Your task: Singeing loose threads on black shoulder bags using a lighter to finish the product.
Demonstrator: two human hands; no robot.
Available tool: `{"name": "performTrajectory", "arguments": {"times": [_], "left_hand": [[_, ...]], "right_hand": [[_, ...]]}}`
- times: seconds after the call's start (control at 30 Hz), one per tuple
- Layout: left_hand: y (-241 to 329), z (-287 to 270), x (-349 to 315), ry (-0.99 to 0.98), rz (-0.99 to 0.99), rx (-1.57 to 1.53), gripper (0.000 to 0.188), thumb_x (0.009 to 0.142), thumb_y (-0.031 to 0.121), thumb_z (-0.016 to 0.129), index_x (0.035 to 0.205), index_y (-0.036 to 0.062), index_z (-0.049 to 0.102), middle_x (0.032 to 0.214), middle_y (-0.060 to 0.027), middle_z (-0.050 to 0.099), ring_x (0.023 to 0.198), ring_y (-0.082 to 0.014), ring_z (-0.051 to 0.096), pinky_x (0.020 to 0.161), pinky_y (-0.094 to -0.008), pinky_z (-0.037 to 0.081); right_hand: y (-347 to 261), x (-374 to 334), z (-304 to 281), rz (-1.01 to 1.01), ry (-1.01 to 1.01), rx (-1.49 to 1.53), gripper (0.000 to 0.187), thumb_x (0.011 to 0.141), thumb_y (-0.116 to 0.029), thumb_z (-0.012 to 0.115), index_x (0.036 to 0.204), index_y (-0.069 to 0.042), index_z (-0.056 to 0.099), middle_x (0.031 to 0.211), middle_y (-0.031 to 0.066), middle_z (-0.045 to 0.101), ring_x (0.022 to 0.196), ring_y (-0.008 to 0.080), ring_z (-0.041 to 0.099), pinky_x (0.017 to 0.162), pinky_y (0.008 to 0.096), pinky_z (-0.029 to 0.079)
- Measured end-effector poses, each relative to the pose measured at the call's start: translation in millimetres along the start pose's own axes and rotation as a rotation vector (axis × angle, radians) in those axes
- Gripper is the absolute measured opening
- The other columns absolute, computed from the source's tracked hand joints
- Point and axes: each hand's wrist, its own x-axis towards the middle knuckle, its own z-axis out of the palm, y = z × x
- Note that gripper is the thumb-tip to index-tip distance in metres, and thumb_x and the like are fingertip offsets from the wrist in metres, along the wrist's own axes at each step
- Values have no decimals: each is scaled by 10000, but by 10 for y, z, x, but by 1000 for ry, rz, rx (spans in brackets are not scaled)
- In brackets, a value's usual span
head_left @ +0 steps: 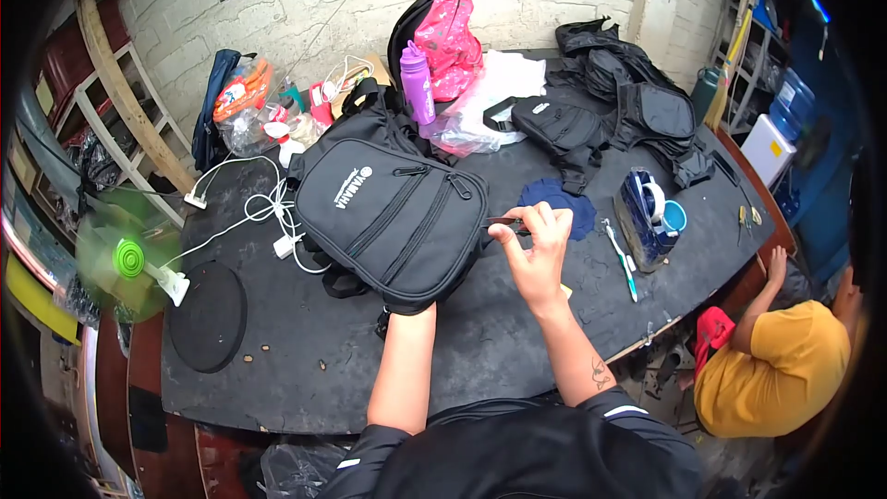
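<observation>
A black backpack (388, 222) with slanted front zippers and a white logo is tilted up over the table in front of me. My left forearm (407, 360) reaches under its lower edge, and the bag hides that hand. At the bag's right side, my right hand (538, 249) pinches a small, thin dark piece (502, 220) between thumb and fingers. Its tip meets the bag's edge; its kind is too small to make out.
Black bags (647, 111), a purple bottle (418, 83) and a pink bag (450, 42) stand at the back. A tape dispenser (642, 231) and toothbrush (621, 259) lie right. White cables (268, 208) and a spinning fan (129, 259) are left. A person in yellow (776, 370) sits right.
</observation>
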Motion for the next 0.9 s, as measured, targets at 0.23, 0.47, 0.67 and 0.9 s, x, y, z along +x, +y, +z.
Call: {"name": "performTrajectory", "arguments": {"times": [0.23, 0.47, 0.67, 0.9], "left_hand": [[12, -282, 130, -347, -99, -294, 619, 939, 478, 328, 1405, 71, 298, 1452, -117, 307, 1322, -310, 295, 1091, -455, 237], [-196, -154, -115, 11, 56, 115, 621, 949, 485, 299, 1426, 90, 255, 1467, -104, 279, 1339, -317, 260, 1108, -453, 209], [402, -800, 304, -461, -32, -64, 605, 956, 465, 293, 1434, 98, 241, 1474, -111, 265, 1352, -288, 242, 1115, -448, 183], [97, -679, 282, -265, 389, 1196, 629, 944, 496, 287, 1423, 90, 269, 1481, -105, 260, 1350, -316, 242, 1110, -464, 188]], "right_hand": [[-28, 6, 45, -44, 14, -3, 264, 758, -338, 704, 779, -89, 620, 747, 11, 496, 782, 207, 374, 740, 332, 319], [48, -161, 274, 1051, -6, 1687, 322, 882, -404, 575, 870, -82, 586, 817, -27, 560, 774, 129, 474, 726, 307, 375], [871, 96, -559, 452, -107, 2114, 498, 797, -604, 509, 666, -148, 358, 633, -37, 319, 639, 130, 290, 653, 314, 261], [286, -37, -58, 334, -232, 866, 237, 812, -169, 697, 987, -61, 579, 705, -75, 358, 645, 61, 332, 627, 184, 296]]}}
